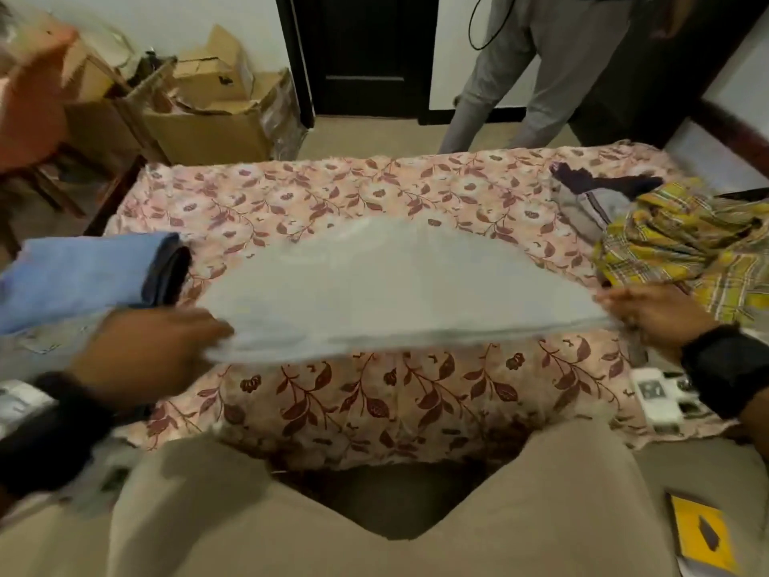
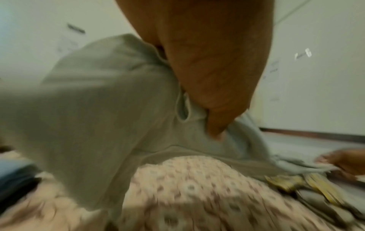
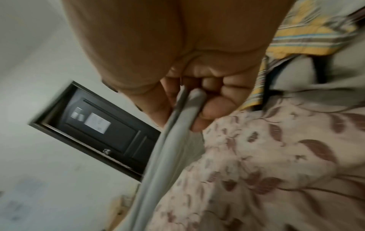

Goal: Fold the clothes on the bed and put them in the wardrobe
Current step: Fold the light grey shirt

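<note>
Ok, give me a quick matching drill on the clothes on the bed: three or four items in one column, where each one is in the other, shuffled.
Items:
1. grey garment
2. blue folded clothes
3. yellow plaid shirt
4. dark garment

Places:
A. crumpled at the bed's right side
B. stretched between the left hand and right hand
C. far right, behind the plaid
D. left edge of the bed

Pairs: 1-B, 2-D, 3-A, 4-C

- Grey garment (image 1: 395, 281): soft matt cloth.
- Bedspread (image 1: 333, 193): floral printed cloth, slightly fuzzy.
- Boxes (image 1: 208, 118): plain brown cardboard.
- Door (image 1: 366, 47): dark, semi-gloss.
</note>
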`<state>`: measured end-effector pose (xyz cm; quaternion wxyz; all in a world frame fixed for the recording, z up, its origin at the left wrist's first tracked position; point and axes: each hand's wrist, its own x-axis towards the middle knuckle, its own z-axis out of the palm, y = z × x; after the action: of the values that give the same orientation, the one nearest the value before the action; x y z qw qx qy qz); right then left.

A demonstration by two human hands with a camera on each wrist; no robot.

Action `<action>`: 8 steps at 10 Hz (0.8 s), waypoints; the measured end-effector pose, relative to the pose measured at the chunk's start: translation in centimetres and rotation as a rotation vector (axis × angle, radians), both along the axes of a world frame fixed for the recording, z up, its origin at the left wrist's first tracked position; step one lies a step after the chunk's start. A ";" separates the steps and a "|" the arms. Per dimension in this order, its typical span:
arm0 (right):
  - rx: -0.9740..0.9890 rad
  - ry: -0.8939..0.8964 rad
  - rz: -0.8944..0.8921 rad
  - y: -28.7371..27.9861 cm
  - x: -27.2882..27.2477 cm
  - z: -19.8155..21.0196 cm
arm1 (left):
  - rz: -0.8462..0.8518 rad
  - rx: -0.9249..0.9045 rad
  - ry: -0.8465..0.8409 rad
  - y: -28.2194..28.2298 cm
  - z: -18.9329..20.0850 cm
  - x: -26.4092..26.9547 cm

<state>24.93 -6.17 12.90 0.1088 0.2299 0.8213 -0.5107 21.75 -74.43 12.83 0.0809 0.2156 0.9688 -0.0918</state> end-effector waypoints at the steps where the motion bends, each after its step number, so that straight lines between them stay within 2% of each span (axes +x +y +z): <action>1: 0.194 -0.333 0.139 2.7 0.0 -7.8 | 0.062 -0.083 -0.529 10.0 -1.7 7.2; 2: 0.573 -0.500 0.378 3.1 -0.4 -11.1 | 0.110 -0.008 -0.828 10.5 -5.2 4.8; 3: 0.606 -0.465 0.403 4.3 -3.0 -13.5 | 0.165 0.126 -0.595 8.3 -7.5 -0.2; 4: 0.672 -0.424 0.504 3.5 -8.7 -14.4 | 0.343 0.194 -0.420 5.5 -10.2 -7.2; 5: 0.801 -0.352 0.548 1.5 -15.7 -15.7 | 0.597 0.174 -0.203 2.5 -13.9 -14.8; 6: 0.739 -0.240 0.367 0.5 -22.6 -19.1 | 0.836 0.228 -0.143 1.2 -17.9 -20.4; 7: 0.671 -0.169 0.280 -0.3 -26.8 -21.9 | 0.861 0.340 -0.215 2.3 -20.5 -23.1; 8: 0.807 -0.218 0.516 -0.4 -28.9 -23.5 | 0.617 0.456 -0.306 3.2 -21.2 -23.8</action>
<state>-3.98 -6.57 -10.56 0.2192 0.0949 0.9676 -0.0813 -2.02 -71.20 -8.40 0.1978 -0.0612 0.9603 0.1869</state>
